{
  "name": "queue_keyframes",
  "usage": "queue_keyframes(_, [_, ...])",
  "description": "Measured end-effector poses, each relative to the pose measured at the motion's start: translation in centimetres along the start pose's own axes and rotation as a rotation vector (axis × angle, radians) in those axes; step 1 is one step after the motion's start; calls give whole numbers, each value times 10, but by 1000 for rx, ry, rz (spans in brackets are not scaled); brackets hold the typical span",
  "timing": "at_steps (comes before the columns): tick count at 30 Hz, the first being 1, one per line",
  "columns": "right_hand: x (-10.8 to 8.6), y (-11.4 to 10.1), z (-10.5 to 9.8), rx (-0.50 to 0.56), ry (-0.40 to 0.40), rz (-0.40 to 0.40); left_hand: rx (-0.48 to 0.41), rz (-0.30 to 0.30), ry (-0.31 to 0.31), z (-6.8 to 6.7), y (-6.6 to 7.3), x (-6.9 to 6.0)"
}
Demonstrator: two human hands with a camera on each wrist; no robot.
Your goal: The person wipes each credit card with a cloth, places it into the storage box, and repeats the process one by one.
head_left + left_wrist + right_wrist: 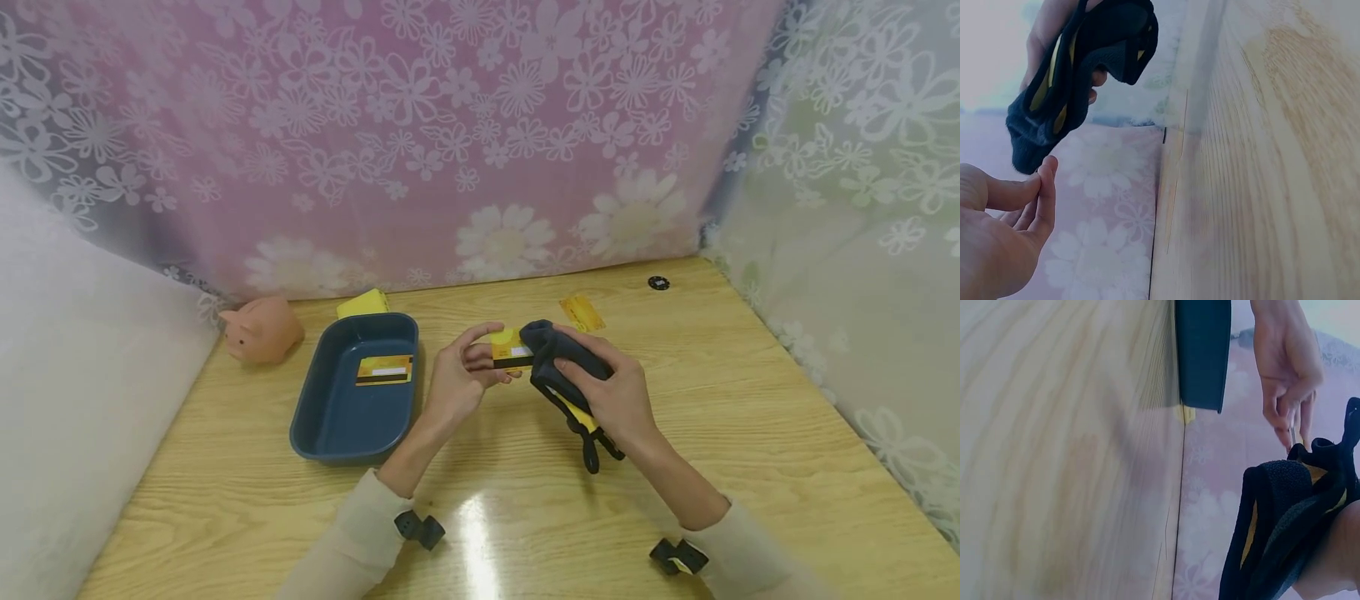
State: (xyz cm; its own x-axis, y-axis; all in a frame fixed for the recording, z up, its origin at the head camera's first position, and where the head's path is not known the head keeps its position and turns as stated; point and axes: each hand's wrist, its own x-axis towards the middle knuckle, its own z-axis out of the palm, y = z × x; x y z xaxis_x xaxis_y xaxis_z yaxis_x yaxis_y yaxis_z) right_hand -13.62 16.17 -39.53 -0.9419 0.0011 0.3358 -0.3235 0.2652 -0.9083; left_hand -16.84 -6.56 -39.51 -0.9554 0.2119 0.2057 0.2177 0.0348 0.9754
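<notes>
Above the table, the left hand [455,383] pinches a yellow card [512,350] with a black stripe by its left edge. The card's right end meets a dark cloth pouch [558,358] with a yellow lining and a cord loop. Thumb and fingers of the right hand [618,400] grip the pouch from the right. In the left wrist view the left hand's [1007,228] fingertips are close to the end of the pouch [1110,37]. The right wrist view has the left hand [1288,369] beyond the pouch [1291,500].
A blue tray [352,429] on the left holds a yellow card [384,370]. Behind it lies a yellow object [363,303], beside a pink piggy bank [264,331]. Another yellow card [582,312] and a black chip [658,283] lie toward the back. Floral curtains [480,125] stand around the table.
</notes>
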Motion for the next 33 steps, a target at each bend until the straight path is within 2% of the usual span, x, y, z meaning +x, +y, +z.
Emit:
queue_keyframes(3, [-1, 3, -9, -7, 23, 32, -11, 8, 13, 0, 0, -1])
queue_keyframes(10, [-2, 5, -29, -65, 104, 116, -273, -28, -38, -2, 0, -1])
queue_keyframes(15, [-1, 3, -35, -84, 125, 148, -250, -20, -13, -9, 2, -1])
queue_keyframes(18, [-1, -1, -33, -49, 121, 125, -177, -13, 16, -14, 2, -1])
queue_keyframes(24, [-2, -10, -23, 69, 88, 5, -299, -60, -19, -11, 2, -1])
queue_keyframes(26, [-1, -13, -18, 82, 72, -34, -298, -69, -21, -10, 2, -1])
queue_keyframes(30, [-1, -14, -5, 101, 21, -67, -265, -72, -20, -7, 2, -1])
queue_keyframes(33, [-2, -15, 5, 111, -30, -58, -346, -83, -46, -5, 2, -1])
